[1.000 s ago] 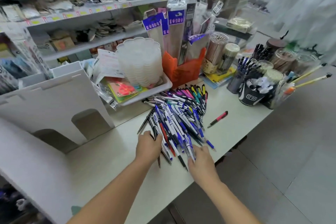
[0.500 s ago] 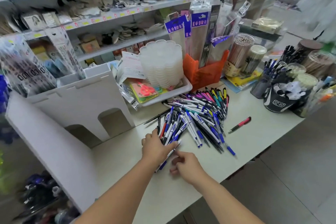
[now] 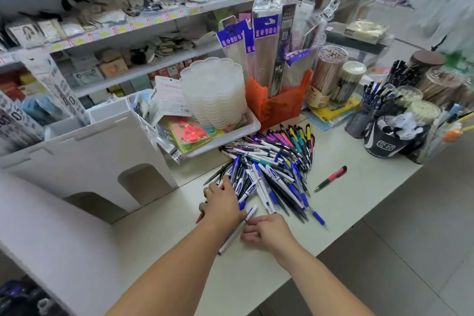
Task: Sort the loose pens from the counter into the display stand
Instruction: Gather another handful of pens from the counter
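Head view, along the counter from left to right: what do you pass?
white cardboard stand → white tray with the stack of clear lids → orange holder → pile of pens → lone red pen → black cup

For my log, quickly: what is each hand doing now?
Left hand: fingers closed over several pens.
Right hand: fingers closed on a white pen.

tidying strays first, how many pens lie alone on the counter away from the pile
1: the red and black pen lies alone right of the pile. Others may hide under the hands.
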